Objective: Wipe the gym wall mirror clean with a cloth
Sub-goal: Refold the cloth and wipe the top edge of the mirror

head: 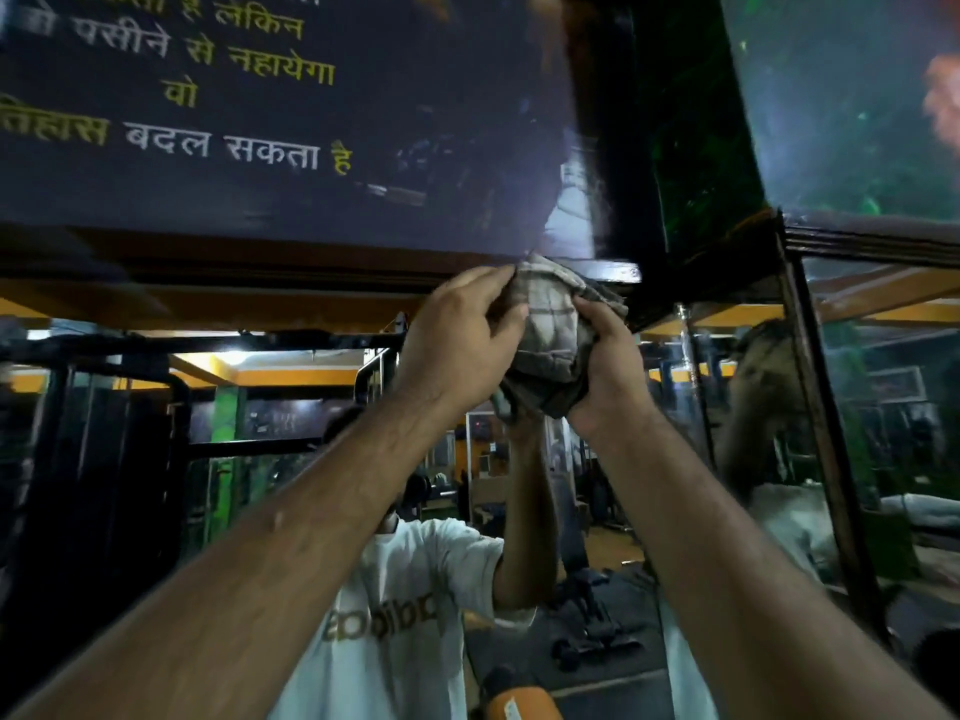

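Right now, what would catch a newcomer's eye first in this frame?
Both hands, the left hand and the right hand, grip a bunched checked cloth at centre, raised at the top edge of the wall mirror. Above it hangs a dark banner with yellow and white Hindi lettering.

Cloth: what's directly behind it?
Behind the cloth, held by left hand and right hand, lies the mirror, showing a reflected arm. The glass it covers is hidden.
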`<state>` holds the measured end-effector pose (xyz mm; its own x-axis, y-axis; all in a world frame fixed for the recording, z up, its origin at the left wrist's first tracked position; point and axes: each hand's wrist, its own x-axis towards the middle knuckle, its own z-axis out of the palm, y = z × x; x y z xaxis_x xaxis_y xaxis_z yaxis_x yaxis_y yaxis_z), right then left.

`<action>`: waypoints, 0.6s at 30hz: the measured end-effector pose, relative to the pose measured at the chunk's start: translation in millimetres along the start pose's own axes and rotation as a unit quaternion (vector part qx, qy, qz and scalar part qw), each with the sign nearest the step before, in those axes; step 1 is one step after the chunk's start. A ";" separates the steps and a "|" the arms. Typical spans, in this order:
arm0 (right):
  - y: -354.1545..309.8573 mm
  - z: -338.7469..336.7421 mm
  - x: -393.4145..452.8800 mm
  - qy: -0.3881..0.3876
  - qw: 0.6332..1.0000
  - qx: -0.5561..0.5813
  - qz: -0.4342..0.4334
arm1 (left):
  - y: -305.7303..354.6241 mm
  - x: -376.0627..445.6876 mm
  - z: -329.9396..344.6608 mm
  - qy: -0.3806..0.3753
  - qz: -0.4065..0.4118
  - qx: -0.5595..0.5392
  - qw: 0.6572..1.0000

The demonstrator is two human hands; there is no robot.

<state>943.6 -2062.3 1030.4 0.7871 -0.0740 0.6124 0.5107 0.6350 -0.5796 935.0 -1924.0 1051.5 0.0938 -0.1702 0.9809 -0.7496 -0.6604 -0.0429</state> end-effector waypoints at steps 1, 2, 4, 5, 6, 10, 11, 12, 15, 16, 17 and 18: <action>8.8 8.9 -7.6 -0.009 1.000 0.006 0.023 | -7.1 -8.0 -8.6 0.001 -0.029 -0.015 0.999; 18.6 18.8 -16.2 -0.020 0.999 0.009 0.044 | -13.7 -17.7 -18.0 0.001 -0.059 -0.029 0.998; 43.8 34.2 -33.1 -0.034 0.997 0.008 0.065 | -26.4 -42.4 -36.4 0.004 -0.114 -0.067 0.991; 58.3 40.3 -42.0 -0.033 0.997 0.007 0.071 | -32.2 -56.6 -45.3 0.001 -0.143 -0.093 0.985; 73.8 44.9 -51.4 -0.037 0.996 0.012 0.080 | -37.6 -72.0 -54.3 -0.004 -0.174 -0.115 0.978; 142.9 52.5 -99.5 -0.078 0.984 0.028 0.159 | -64.0 -146.3 -85.2 0.003 -0.280 -0.139 0.950; 160.6 51.4 -112.9 -0.082 0.979 0.028 0.187 | -71.7 -166.0 -92.4 0.014 -0.310 -0.142 0.940; 178.2 51.9 -128.4 -0.082 0.973 0.029 0.212 | -78.8 -186.5 -100.6 0.027 -0.339 -0.145 0.929; 228.9 48.7 -174.7 -0.052 0.959 0.028 0.278 | -85.2 -244.0 -123.9 0.044 -0.385 -0.127 0.913; 244.3 46.2 -188.4 -0.042 0.957 0.023 0.285 | -82.0 -261.3 -131.7 0.041 -0.387 -0.114 0.914; 258.2 42.3 -200.9 -0.036 0.958 0.014 0.286 | -75.4 -278.4 -138.4 0.043 -0.386 -0.103 0.916; 268.8 39.2 -214.2 -0.029 0.958 0.002 0.287 | -67.1 -294.7 -146.0 0.045 -0.383 -0.087 0.918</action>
<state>898.7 -1845.7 764.5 0.9170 0.3309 0.2229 -0.0017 0.5618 -0.8273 862.0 -1722.7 793.0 0.5890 0.3621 0.7225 -0.5799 -0.4333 0.6899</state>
